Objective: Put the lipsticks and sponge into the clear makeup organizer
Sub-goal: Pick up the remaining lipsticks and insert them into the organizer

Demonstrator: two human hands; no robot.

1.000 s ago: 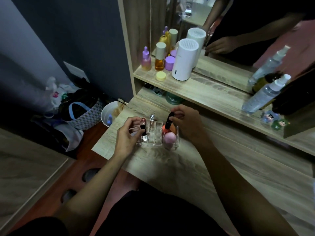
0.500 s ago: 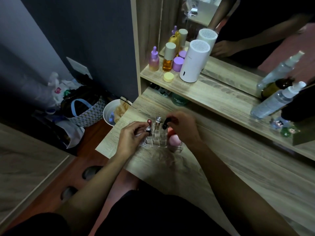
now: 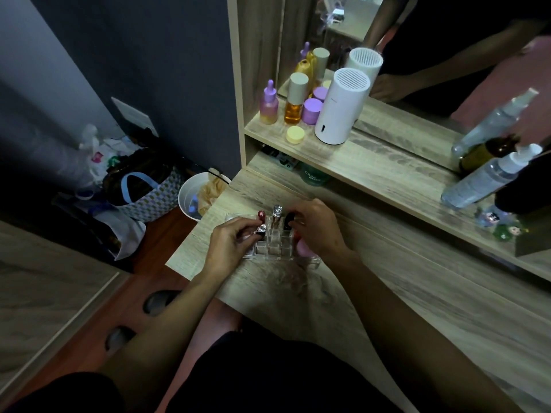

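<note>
The clear makeup organizer [image 3: 275, 252] sits near the left end of the wooden desk. A red-capped lipstick [image 3: 261, 215] and a silver lipstick [image 3: 277, 210] stand upright in its back slots. My left hand [image 3: 232, 244] pinches a silver-and-black lipstick [image 3: 261, 230] over a left slot. My right hand [image 3: 316, 226] grips a black lipstick [image 3: 288, 219] at a slot to the right. The pink sponge [image 3: 303, 249] lies in the right compartment, partly hidden under my right hand.
A shelf above holds a white cylinder device [image 3: 340, 107], purple and amber bottles [image 3: 295, 99] and a yellow jar [image 3: 295, 134]. Spray bottles [image 3: 489, 177] lean at the right. A white bin [image 3: 195, 195] and a bag [image 3: 143, 192] stand on the floor left of the desk edge.
My right hand has lowered the black lipstick from above the organizer down to a slot. My left hand has stayed at the left slots with its lipstick.
</note>
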